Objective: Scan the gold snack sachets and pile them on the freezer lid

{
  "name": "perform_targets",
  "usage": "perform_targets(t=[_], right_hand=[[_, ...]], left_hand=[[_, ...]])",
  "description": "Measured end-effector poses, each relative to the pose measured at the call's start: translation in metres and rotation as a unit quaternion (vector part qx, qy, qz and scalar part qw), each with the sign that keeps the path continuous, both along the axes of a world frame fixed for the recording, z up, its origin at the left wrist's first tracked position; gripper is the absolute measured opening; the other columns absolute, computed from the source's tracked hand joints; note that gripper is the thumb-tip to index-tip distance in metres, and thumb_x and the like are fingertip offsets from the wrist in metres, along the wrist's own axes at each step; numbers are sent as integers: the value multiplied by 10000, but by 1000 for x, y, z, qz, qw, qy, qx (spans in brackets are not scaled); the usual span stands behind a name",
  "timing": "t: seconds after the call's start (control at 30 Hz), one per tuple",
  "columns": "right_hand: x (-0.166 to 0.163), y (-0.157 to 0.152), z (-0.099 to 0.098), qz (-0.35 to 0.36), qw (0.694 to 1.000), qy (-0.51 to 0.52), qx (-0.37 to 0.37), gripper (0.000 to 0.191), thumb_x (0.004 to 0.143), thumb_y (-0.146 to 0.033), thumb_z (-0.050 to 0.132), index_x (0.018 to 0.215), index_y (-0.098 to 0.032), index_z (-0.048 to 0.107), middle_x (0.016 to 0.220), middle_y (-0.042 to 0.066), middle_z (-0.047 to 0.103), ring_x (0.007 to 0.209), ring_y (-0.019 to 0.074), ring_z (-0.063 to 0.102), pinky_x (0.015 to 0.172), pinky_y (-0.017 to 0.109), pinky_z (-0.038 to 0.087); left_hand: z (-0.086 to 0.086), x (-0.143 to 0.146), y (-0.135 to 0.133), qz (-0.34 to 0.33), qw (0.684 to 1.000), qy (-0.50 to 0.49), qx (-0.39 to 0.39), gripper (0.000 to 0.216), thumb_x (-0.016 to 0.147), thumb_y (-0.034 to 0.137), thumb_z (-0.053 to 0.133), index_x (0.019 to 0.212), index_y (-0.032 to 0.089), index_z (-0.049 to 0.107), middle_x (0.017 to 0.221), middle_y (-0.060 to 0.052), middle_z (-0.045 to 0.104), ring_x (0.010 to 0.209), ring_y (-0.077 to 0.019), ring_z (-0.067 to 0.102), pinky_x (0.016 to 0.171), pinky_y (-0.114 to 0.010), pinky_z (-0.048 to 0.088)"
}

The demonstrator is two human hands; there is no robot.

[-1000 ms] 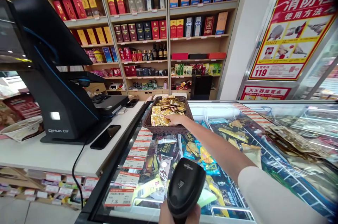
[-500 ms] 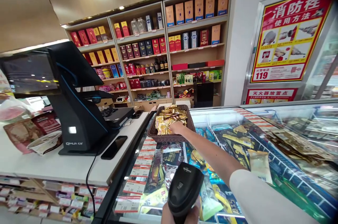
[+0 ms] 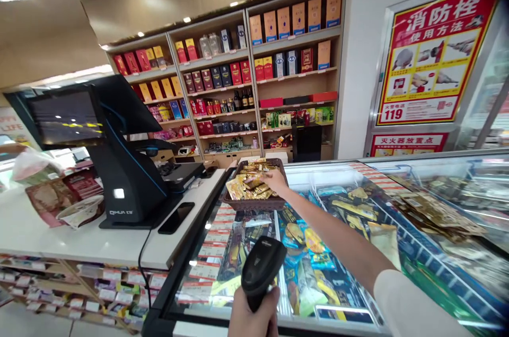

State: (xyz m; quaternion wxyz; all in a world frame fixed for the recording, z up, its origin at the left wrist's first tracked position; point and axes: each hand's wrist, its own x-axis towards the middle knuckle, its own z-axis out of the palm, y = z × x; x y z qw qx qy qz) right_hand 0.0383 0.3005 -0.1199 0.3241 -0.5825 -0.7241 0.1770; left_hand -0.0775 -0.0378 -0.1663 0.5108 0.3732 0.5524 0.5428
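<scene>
My left hand point(image 3: 254, 313) is wrapped round the handle of a black handheld barcode scanner point(image 3: 262, 268), which is held upright above the freezer's glass top. My right hand point(image 3: 275, 182) reaches forward over a brown woven basket point(image 3: 254, 203) filled with small gold packets point(image 3: 238, 188). Its fingers are closed on the end of one gold packet point(image 3: 253, 182) at the top of the pile. The basket rests at the far end of the glass-topped chest freezer point(image 3: 292, 321).
A black checkout terminal point(image 3: 127, 167) and a phone point(image 3: 177, 218) are on the white counter point(image 3: 131, 252) to the left. Bagged goods point(image 3: 59, 194) lie beside the terminal. Flat brown packages point(image 3: 433, 215) lie on the freezer at right. Stocked shelves point(image 3: 254, 80) line the back wall.
My right hand has drawn back and up within the basket, with a gold packet in its fingers. The scanner in my left hand has shifted left and tilted. The view has turned slightly left.
</scene>
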Motion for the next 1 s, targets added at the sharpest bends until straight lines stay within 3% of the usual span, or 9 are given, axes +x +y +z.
perform_targets(t=[0.13, 0.37, 0.43, 0.53, 0.67, 0.77, 0.87, 0.93, 1.0], right_hand=[[56, -30, -4, -41, 986, 125, 97, 335, 873, -406, 680, 1077, -162, 786, 1138, 102, 684, 1102, 259, 634, 917, 311, 516], [159, -128, -41, 3, 979, 201, 40, 404, 879, -513, 620, 1053, -201, 809, 609, 0, 668, 616, 205, 646, 580, 280, 524], [181, -152, -51, 2, 975, 222, 22, 372, 875, -472, 634, 1066, -201, 804, 585, -4, 670, 593, 203, 665, 560, 273, 532], [206, -179, -62, -8, 955, 291, -64, 366, 890, -392, 618, 1156, -188, 764, 652, 26, 723, 597, 208, 713, 493, 250, 535], [230, -195, -72, -51, 916, 350, -191, 402, 861, -337, 652, 1231, -185, 698, 838, 70, 771, 540, 210, 722, 397, 252, 525], [244, -199, -79, -101, 890, 388, -216, 367, 884, -394, 627, 1166, -167, 684, 1052, 123, 759, 681, 231, 767, 505, 299, 607], [253, -199, -87, -162, 905, 349, -179, 400, 878, -440, 650, 1170, -167, 644, 1026, 130, 752, 745, 251, 772, 550, 304, 619], [257, -198, -92, -178, 919, 332, -117, 513, 845, -382, 695, 1304, -194, 561, 1015, 104, 750, 723, 248, 767, 548, 315, 616], [260, -196, -96, -173, 912, 365, -69, 652, 817, -344, 711, 1410, -216, 470, 1067, 95, 743, 704, 252, 764, 561, 346, 619]], left_hand=[[20, 9, -3, -44, 999, 7, 8, 460, 666, 557, 819, 857, 172, 653, 478, 58, 523, 402, -115, 471, 441, -242, 356], [37, 34, -11, -96, 995, -1, 6, 355, 706, 472, 806, 798, 165, 653, 489, 61, 508, 421, -95, 450, 460, -228, 361], [37, 40, -12, -102, 995, 6, 4, 351, 709, 472, 802, 788, 164, 654, 478, 60, 505, 413, -95, 446, 460, -227, 357], [36, 50, -10, -105, 994, 15, 13, 342, 715, 468, 794, 784, 161, 660, 480, 59, 498, 417, -96, 445, 457, -226, 350], [36, 65, -8, -119, 992, 14, 26, 326, 732, 453, 787, 794, 161, 657, 493, 61, 498, 420, -95, 457, 462, -228, 352], [35, 75, -7, -136, 990, 19, 33, 320, 747, 454, 779, 792, 166, 647, 491, 63, 498, 413, -94, 448, 460, -233, 346], [33, 81, -2, -154, 987, 36, 41, 304, 770, 452, 756, 807, 173, 641, 479, 62, 505, 409, -101, 440, 465, -242, 349], [33, 84, 4, -159, 985, 51, 45, 296, 780, 449, 743, 828, 176, 639, 476, 58, 521, 415, -112, 453, 478, -249, 366], [34, 88, 12, -160, 983, 68, 59, 286, 788, 445, 734, 836, 180, 637, 472, 57, 531, 426, -120, 468, 497, -254, 384]])
